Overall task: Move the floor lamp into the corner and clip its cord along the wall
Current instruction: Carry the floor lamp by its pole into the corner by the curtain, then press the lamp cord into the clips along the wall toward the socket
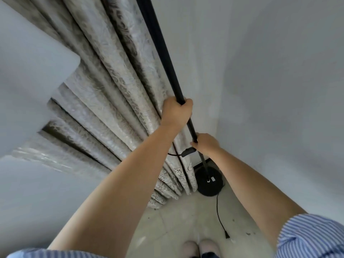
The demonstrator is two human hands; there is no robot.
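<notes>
The floor lamp's black pole [160, 47] runs from the top of the view down to its round black base [209, 181], which rests on the floor in the corner beside the curtain. My left hand [176, 111] is wrapped around the pole higher up. My right hand [205, 143] grips the pole lower down, next to a black inline switch [189, 152] hanging on the cord. The black cord [217, 211] trails from the base across the tiles and ends in a plug [226, 234] lying loose.
A patterned grey curtain [104, 94] hangs to the left of the lamp, touching the floor. Plain grey walls [270, 90] meet behind the base. Pale floor tiles [186, 220] spread below, with my shoes [200, 247] at the bottom edge.
</notes>
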